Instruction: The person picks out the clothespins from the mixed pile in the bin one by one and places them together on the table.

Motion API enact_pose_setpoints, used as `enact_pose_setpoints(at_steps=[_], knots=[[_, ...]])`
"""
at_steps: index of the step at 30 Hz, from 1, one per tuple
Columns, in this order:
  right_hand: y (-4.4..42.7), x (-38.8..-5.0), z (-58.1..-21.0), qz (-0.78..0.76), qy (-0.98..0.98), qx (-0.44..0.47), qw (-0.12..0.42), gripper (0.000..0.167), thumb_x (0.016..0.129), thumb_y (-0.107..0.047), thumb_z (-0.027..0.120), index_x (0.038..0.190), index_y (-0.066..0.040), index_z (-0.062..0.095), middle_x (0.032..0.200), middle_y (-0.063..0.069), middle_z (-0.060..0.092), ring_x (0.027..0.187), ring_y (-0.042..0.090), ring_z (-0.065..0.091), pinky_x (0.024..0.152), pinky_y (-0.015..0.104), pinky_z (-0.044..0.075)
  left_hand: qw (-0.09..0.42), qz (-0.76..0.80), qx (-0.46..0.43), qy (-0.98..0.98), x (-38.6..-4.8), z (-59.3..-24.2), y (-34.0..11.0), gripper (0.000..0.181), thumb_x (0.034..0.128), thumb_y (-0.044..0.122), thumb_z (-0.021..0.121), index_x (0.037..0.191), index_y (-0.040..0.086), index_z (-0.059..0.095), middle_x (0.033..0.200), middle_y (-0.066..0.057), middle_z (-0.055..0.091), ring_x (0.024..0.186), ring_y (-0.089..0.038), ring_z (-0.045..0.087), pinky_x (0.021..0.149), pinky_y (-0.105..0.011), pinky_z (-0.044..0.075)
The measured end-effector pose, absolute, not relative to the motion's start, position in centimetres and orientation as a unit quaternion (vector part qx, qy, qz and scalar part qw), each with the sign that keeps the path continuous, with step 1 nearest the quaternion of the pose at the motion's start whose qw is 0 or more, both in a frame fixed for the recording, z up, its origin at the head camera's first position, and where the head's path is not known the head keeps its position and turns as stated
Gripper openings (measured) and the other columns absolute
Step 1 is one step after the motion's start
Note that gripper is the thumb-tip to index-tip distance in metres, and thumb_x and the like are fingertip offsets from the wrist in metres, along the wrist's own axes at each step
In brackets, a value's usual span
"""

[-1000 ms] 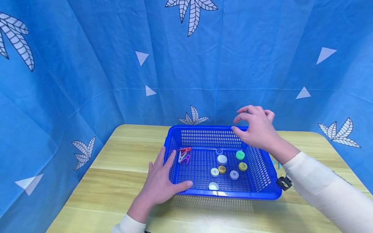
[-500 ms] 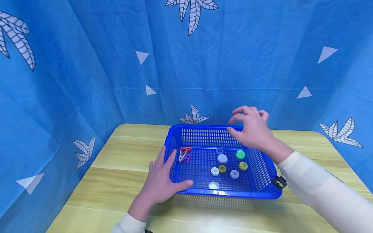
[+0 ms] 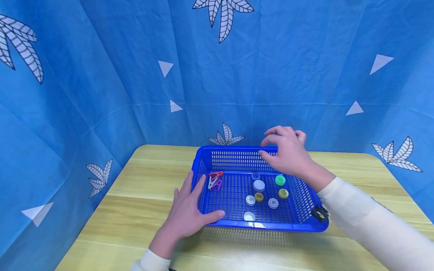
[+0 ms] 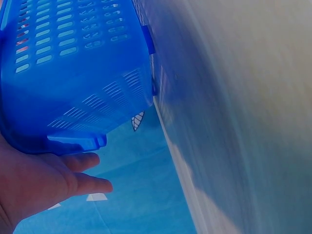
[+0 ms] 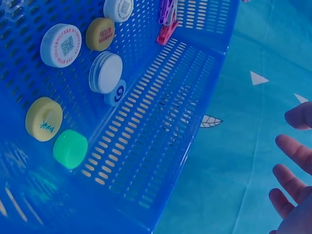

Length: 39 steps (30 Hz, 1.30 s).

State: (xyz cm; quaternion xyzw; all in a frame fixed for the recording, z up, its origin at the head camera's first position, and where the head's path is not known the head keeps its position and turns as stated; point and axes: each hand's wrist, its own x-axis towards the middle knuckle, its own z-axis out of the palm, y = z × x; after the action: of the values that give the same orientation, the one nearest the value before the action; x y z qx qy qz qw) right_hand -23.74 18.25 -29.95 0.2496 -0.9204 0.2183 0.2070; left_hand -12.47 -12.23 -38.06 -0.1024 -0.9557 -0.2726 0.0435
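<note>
A blue plastic basket [image 3: 230, 210] with slotted walls stands on the table. In its left part lie a red clip [image 3: 216, 175], a white clip [image 3: 212, 183] and a purple clip [image 3: 217, 185]. Several bottle caps are spread over the middle and right, among them a green cap [image 3: 280, 180], a yellow cap [image 3: 283, 193] and a large white cap [image 3: 259, 185]. My left hand [image 3: 186, 210] rests at the basket's left front corner, fingers extended along the rim. Above the back right rim hovers my right hand [image 3: 289, 152], fingers loosely bent, holding nothing.
Wooden table surface [image 3: 145, 180] extends left of the basket and in front of it. A blue patterned curtain [image 3: 288, 75] hangs behind and at both sides. The right sleeve [image 3: 366, 218] covers part of the table's right side.
My right hand has drifted left over the back of the basket, its fingers still loosely bent. The left hand, basket, clips and caps have stayed in place.
</note>
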Motion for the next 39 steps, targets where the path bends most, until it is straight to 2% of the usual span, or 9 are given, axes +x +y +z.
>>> enact_pose_setpoints(at_steps=[4,12,33,39], knots=[[17.9,-23.8,-30.0,0.22,-0.92,0.254,0.204,0.008,0.085,-0.025,0.077,0.088,-0.018,0.075,0.123,0.008,0.061,0.119,0.035,0.045,0.091,0.064,0.018,0.041,-0.278,-0.1,-0.955,-12.5,-38.1,-12.2,0.116,0.0704,0.075,0.073,0.159,0.015,0.028,0.166,-0.014,0.002,0.15,-0.035,0.008,0.112,-0.066,0.005],[17.5,-23.8,-30.5,0.226,-0.916,0.261,0.205,0.008,0.084,-0.025,0.077,0.086,-0.018,0.075,0.12,0.007,0.061,0.117,0.035,0.045,0.09,0.064,0.019,0.037,-0.271,-0.095,-0.957,-12.5,-38.1,-12.2,0.123,0.0664,0.089,0.06,0.16,0.017,0.027,0.166,-0.013,0.003,0.15,-0.035,0.008,0.113,-0.065,0.005],[15.4,-24.0,-31.7,0.237,-0.916,0.266,0.186,0.008,0.084,-0.028,0.077,0.087,-0.022,0.074,0.122,0.003,0.061,0.119,0.031,0.046,0.092,0.061,0.019,0.041,-0.256,-0.094,-0.961,-12.5,-38.1,-12.3,0.123,0.0662,0.091,0.057,0.16,0.017,0.027,0.166,-0.013,0.004,0.149,-0.039,0.012,0.111,-0.068,0.009],[15.2,-24.0,-31.8,0.241,-0.914,0.272,0.18,0.007,0.085,-0.029,0.076,0.088,-0.023,0.075,0.122,0.002,0.061,0.119,0.03,0.046,0.092,0.061,0.019,0.039,-0.262,-0.098,-0.959,-12.6,-37.9,-12.3,0.123,0.0669,0.091,0.057,0.16,0.017,0.026,0.166,-0.013,0.003,0.149,-0.037,0.01,0.111,-0.067,0.006]])
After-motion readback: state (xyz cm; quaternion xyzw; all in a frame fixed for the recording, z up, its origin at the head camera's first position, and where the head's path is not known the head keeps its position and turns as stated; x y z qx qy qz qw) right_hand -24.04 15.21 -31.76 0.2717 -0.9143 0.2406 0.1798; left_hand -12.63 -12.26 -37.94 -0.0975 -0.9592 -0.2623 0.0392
